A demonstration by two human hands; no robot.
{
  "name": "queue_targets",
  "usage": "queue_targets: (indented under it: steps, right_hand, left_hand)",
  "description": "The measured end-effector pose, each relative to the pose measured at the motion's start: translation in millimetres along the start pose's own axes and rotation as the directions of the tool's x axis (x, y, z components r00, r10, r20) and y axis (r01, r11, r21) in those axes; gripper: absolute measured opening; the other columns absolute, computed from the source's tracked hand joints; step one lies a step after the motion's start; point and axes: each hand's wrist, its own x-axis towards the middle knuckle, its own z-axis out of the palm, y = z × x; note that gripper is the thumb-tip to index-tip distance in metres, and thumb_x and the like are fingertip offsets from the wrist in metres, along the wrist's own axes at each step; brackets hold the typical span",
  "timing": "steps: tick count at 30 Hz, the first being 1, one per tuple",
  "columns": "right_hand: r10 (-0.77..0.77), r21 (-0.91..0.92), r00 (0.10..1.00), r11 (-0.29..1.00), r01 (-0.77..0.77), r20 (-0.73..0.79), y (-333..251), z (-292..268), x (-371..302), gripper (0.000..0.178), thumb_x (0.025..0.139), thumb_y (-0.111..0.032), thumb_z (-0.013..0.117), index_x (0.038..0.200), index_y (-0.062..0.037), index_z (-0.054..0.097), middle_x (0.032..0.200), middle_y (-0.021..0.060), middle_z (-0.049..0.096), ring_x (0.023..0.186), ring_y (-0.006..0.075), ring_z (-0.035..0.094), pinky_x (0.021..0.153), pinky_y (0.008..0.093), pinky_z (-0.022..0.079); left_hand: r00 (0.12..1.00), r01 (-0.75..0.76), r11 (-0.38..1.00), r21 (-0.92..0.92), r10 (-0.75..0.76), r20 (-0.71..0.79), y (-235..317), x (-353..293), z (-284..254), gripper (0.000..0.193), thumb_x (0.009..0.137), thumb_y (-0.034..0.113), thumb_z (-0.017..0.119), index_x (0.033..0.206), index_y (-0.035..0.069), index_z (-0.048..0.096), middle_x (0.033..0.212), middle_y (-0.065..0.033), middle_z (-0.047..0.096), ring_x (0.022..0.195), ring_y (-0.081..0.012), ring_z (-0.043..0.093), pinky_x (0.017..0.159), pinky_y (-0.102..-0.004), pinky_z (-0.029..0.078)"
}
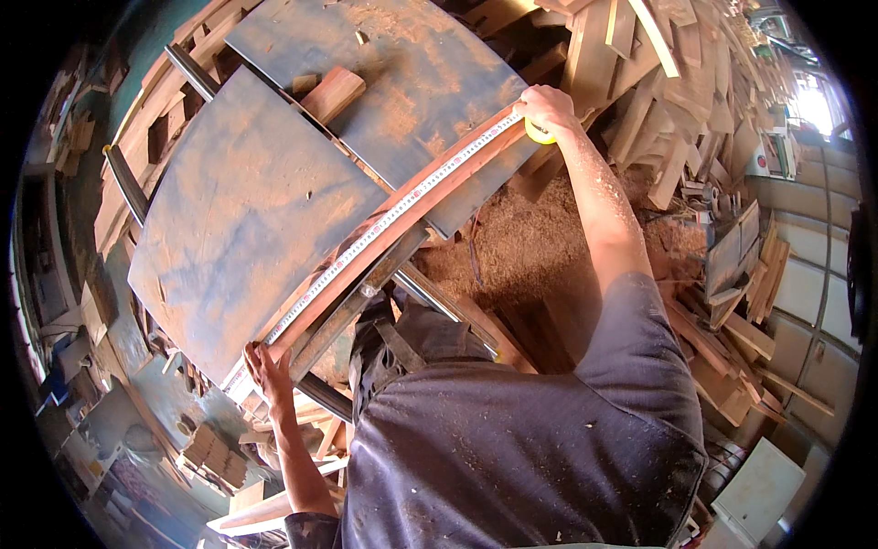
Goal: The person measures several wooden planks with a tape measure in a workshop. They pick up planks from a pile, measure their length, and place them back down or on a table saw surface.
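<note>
A long reddish wooden strip [361, 252] lies slantwise along the near edge of a saw table. Stretched along its top is the white blade of a tape measure [412, 198]. At the far right end my right hand [549, 110] is closed round the yellow tape case [540, 134]. My left hand [265, 368] is closed at the near left end, its fingers against the strip and the tape blade. Part of its grip is hidden. Sawdust sticks to my right forearm.
The metal saw table [265, 197] is dusted with sawdust and bears a small wood block [334, 94]. Metal rails [192, 73] stick out on its far left. Sawdust [521, 238] is heaped right of me. Offcuts [631, 82] pile up at the far right.
</note>
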Motion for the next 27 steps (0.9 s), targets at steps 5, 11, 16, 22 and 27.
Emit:
queue_targets:
  steps: [5,11,16,22,27]
  right_hand:
    - [-0.078,0.038,0.996,0.996,0.08,-0.049,5,0,-5,0.038,0.087,-0.042,0.062,0.099,-0.0098,0.079,0.096,0.0162,0.076,0.093,0.0342,0.074,0.082,0.0447,0.057]
    - [-0.091,-0.002,0.996,0.996,0.091,-0.014,1,-4,-3,0.039,0.086,-0.043,0.062,0.094,-0.0085,0.079,0.093,0.0162,0.076,0.089,0.0341,0.074,0.078,0.045,0.058]
    - [-0.144,-0.08,0.989,0.987,0.14,-0.044,1,-3,2,0.039,0.086,-0.042,0.061,0.092,-0.0075,0.079,0.09,0.0166,0.075,0.086,0.034,0.074,0.077,0.0458,0.057]
    - [-0.116,-0.071,0.993,0.991,0.115,-0.014,-4,-7,2,0.039,0.085,-0.042,0.063,0.09,-0.0057,0.078,0.089,0.0169,0.075,0.086,0.0333,0.074,0.075,0.0458,0.057]
    - [-0.161,-0.148,0.987,0.976,0.159,-0.004,-8,-8,8,0.038,0.084,-0.04,0.064,0.09,-0.0051,0.077,0.09,0.0165,0.076,0.087,0.0341,0.074,0.074,0.0471,0.058]
  left_hand:
    - [1.0,-0.006,1.0,-0.027,0.006,0.005,-6,0,5,0.058,0.082,0.016,0.084,0.129,-0.004,0.058,0.15,-0.025,0.045,0.14,-0.0444,0.041,0.116,-0.0516,0.036]
    - [1.0,-0.026,0.999,0.029,0.026,-0.009,-12,0,11,0.06,0.082,0.018,0.084,0.131,-0.006,0.06,0.152,-0.0268,0.044,0.143,-0.0439,0.039,0.118,-0.051,0.034]
    - [1.0,-0.017,1.0,0.002,0.017,-0.003,-6,2,7,0.058,0.083,0.019,0.084,0.13,-0.008,0.06,0.152,-0.027,0.045,0.143,-0.0438,0.039,0.119,-0.0506,0.033]
    - [0.997,-0.061,0.998,0.032,0.062,-0.041,-8,0,8,0.056,0.083,0.019,0.084,0.127,-0.008,0.061,0.15,-0.0265,0.047,0.141,-0.0437,0.041,0.117,-0.0512,0.035]
    - [0.999,-0.04,0.999,0.003,0.04,-0.036,-5,0,5,0.057,0.079,0.017,0.086,0.126,-0.005,0.062,0.148,-0.0253,0.049,0.14,-0.0436,0.043,0.115,-0.0514,0.037]
